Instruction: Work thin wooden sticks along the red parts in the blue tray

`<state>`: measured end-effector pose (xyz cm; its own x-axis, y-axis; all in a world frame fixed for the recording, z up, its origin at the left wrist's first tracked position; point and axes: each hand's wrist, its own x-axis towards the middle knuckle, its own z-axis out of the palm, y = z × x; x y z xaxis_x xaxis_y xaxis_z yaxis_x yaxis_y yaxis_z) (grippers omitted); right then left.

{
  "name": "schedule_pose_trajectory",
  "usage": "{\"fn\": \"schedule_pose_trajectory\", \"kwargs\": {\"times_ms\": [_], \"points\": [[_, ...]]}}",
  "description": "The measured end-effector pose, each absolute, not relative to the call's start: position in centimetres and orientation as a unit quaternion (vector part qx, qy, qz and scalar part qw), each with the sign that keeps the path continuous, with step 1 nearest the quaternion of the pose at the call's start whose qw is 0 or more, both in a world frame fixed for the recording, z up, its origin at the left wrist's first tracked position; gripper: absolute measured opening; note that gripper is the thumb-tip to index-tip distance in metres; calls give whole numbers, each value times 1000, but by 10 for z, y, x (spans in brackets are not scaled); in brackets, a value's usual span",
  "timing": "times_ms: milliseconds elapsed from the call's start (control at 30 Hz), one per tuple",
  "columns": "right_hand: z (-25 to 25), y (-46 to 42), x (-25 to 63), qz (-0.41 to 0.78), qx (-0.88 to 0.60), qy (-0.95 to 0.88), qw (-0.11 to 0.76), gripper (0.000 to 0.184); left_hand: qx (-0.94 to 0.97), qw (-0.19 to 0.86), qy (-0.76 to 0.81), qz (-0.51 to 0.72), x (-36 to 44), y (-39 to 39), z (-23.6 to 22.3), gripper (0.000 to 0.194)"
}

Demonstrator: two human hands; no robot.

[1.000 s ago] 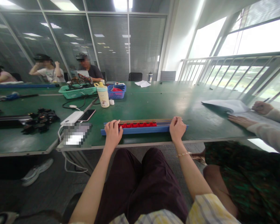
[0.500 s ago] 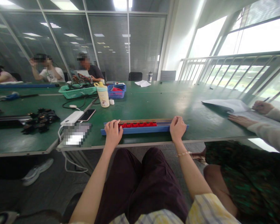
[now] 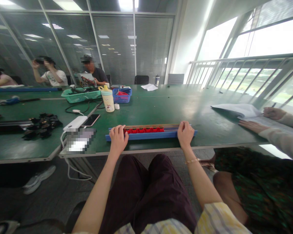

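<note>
At the near edge of the table [image 3: 146,110], our left hand [image 3: 118,139] and right hand [image 3: 185,134] grip opposite ends of a blue rack [image 3: 151,137], fingers curled together over it, with red pieces [image 3: 144,130] and thin rods [image 3: 151,125] along it; farther left stand a bottle [image 3: 108,101] and a basket [image 3: 119,99].

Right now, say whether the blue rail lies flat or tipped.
Flat: the blue rail sits level along the near edge of the green table, left hand and right hand on its ends.

The left hand [image 3: 118,140] hides part of the blue rack [image 3: 146,136]; a pixelated patch [image 3: 80,140] masks one tabletop item.
</note>
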<state>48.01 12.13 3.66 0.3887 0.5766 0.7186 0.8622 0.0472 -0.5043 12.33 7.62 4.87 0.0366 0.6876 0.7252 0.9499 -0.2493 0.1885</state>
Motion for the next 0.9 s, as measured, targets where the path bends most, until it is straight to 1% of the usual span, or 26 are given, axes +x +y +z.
{"fn": "schedule_pose_trajectory", "kwargs": {"times_ms": [233,600,900], "points": [[35,123,478,-154,-687,-514,490,33,-699,177,-590,-364,124,75,50,42],[33,126,480,-138,-683,-535,478,35,-704,179,-585,-360,125,73,54,38],[33,127,477,-122,-695,-541,458,37,-701,179,-586,-365,125,75,51,39]]}}
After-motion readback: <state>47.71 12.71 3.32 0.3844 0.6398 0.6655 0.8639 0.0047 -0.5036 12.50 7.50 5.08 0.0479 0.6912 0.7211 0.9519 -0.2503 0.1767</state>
